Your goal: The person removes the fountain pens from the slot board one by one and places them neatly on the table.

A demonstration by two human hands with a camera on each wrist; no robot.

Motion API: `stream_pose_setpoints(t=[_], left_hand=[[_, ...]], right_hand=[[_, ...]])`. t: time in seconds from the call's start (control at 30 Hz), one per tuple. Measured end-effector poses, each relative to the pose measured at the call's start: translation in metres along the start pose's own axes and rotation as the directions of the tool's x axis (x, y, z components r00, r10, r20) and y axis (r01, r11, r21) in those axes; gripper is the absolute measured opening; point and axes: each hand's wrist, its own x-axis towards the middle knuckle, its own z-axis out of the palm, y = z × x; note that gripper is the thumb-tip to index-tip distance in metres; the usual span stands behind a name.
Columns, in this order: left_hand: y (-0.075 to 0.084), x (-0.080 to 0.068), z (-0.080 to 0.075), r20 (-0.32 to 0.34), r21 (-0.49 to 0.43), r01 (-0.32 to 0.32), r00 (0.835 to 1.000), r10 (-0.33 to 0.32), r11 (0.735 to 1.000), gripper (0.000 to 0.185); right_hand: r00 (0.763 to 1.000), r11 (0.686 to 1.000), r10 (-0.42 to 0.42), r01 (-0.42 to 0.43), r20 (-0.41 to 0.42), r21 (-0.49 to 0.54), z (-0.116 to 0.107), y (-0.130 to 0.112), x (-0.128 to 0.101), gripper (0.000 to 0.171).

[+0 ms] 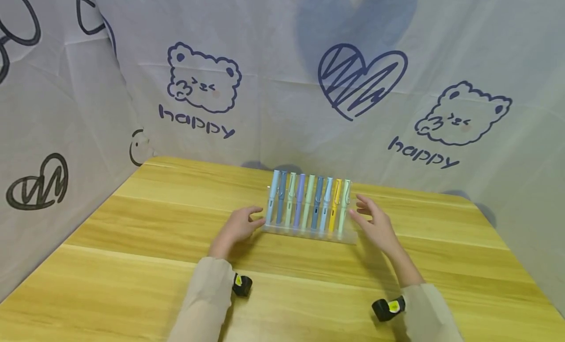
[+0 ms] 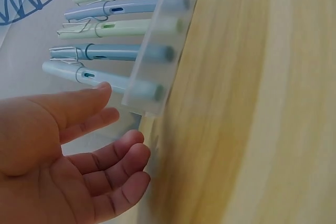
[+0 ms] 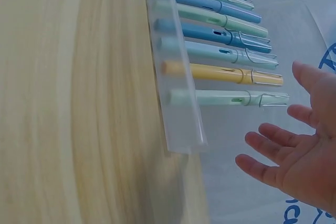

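A clear plastic pen stand [image 1: 350, 237] holds a row of several capped pens near the back of the table. At its left end is a light blue pen [image 1: 272, 199]; a purple pen [image 1: 299, 199], a yellow pen [image 1: 335, 204] and a pale green pen [image 1: 344, 204] stand farther right. Beside the left end my left hand [image 1: 238, 226] has loosely bent fingers, its thumb close to the light blue pen; contact is unclear. My right hand [image 1: 375, 224] is spread by the right end, and the right wrist view shows it holding nothing.
The wooden table [image 1: 145, 283] extends toward me and to both sides. Behind it hangs a white cloth [image 1: 273, 106] with bear and heart drawings. Another cloth side [image 1: 66, 136] borders the left. Black wrist cameras [image 1: 242, 285] sit at both sleeves.
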Motion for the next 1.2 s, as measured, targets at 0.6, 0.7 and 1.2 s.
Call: stream_pose_setpoints(t=[0.6, 0.7, 1.2], left_hand=[[-0.004, 0.002, 0.004, -0.022, -0.203, 0.111, 0.993, -0.118, 0.973, 0.033], [-0.005, 0.002, 0.005, -0.013, -0.253, 0.131, 0.990, -0.139, 0.958, 0.032], [-0.008, 0.003, 0.010, 0.009, -0.450, 0.172, 0.982, -0.188, 0.876, 0.025]], right_hand=[[0.999, 0.998, -0.013, 0.015, -0.036, 0.060, 0.008, 0.007, 0.013, 0.045], [0.999, 0.997, -0.024, 0.026, -0.030, 0.066, 0.010, 0.007, 0.015, 0.049], [0.999, 0.985, 0.044, -0.043, 0.000, 0.165, 0.020, 0.009, 0.022, 0.061]])
